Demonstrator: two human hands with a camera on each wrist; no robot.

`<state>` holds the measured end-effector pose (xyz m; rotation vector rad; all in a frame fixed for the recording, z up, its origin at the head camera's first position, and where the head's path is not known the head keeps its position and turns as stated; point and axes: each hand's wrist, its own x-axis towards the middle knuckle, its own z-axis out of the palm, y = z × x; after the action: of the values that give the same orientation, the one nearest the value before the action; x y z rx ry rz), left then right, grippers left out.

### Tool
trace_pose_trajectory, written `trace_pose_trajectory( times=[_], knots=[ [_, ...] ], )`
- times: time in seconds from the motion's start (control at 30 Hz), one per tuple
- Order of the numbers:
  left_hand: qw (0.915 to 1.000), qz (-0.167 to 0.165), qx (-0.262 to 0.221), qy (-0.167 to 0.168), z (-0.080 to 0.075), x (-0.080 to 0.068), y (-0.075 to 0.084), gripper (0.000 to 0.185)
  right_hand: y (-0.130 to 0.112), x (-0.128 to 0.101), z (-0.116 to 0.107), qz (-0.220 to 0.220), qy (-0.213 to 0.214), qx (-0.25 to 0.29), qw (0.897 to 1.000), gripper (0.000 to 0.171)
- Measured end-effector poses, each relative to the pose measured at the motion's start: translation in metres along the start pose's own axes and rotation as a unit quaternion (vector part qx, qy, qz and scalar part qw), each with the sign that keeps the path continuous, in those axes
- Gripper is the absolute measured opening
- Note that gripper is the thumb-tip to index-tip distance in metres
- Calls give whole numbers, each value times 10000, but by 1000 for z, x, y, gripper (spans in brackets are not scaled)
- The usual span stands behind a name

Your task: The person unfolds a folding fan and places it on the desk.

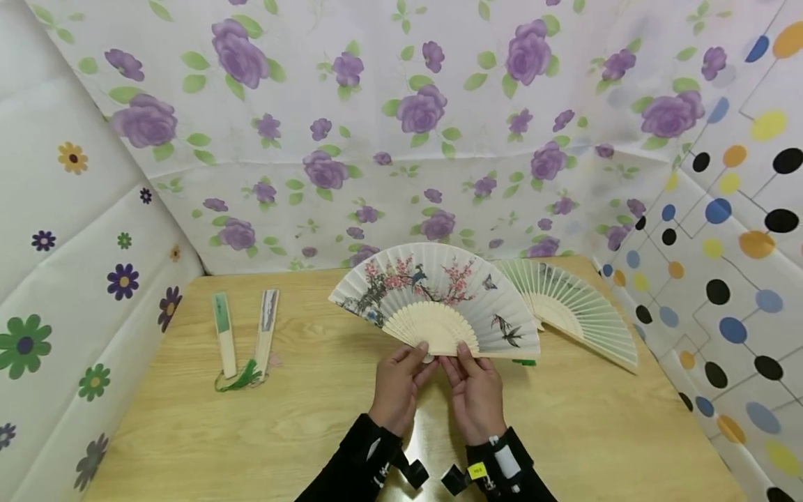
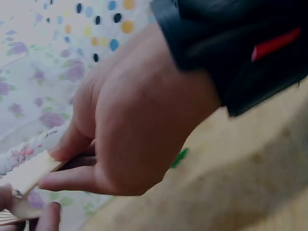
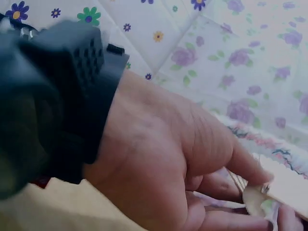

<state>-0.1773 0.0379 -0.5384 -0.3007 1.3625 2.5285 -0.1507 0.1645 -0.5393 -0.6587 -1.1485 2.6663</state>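
A white paper fan (image 1: 439,296) painted with pink blossoms and birds is spread fully open above the wooden table (image 1: 564,432). My left hand (image 1: 401,380) pinches its base near the pivot from the left, and my right hand (image 1: 473,387) pinches the same base from the right. In the left wrist view the left hand (image 2: 130,130) grips the pale wooden ribs (image 2: 31,173). In the right wrist view the right hand (image 3: 192,163) holds the fan's pivot end (image 3: 257,199).
A second open fan (image 1: 577,307) lies on the table behind and to the right. Two folded fans (image 1: 224,335) (image 1: 266,331) with a green tassel (image 1: 241,380) lie at the left. Flowered and dotted cloth walls enclose the table.
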Motion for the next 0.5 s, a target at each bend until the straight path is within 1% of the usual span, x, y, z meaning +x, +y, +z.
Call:
trace_pose_trajectory(
  times=[0.07, 0.17, 0.23, 0.3, 0.37, 0.43, 0.5],
  knots=[
    [9995, -95, 292, 3, 2, -1, -7, 21, 0, -3, -13, 134, 101, 4, 9999, 29],
    [9962, -276, 818, -76, 2, -5, -17, 23, -1, -9, -31, 346, 281, 122, 9989, 26],
    [9932, -406, 1077, -157, 2, -7, -23, 22, -2, -12, -42, 426, 418, 196, 9980, 23],
    [9906, -497, 1244, -279, 1, -10, -26, 20, -4, -14, -50, 440, 459, 207, 9978, 23],
    [9894, -535, 1299, -361, 2, -12, -28, 19, -6, -15, -55, 411, 457, 151, 9980, 30],
    [9880, -584, 1370, -399, 2, -14, -31, 19, -6, -17, -60, 387, 444, 93, 9982, 41],
    [9855, -678, 1514, -345, 0, -17, -32, 18, -5, -21, -65, 481, 404, 2, 9980, 53]
  ],
)
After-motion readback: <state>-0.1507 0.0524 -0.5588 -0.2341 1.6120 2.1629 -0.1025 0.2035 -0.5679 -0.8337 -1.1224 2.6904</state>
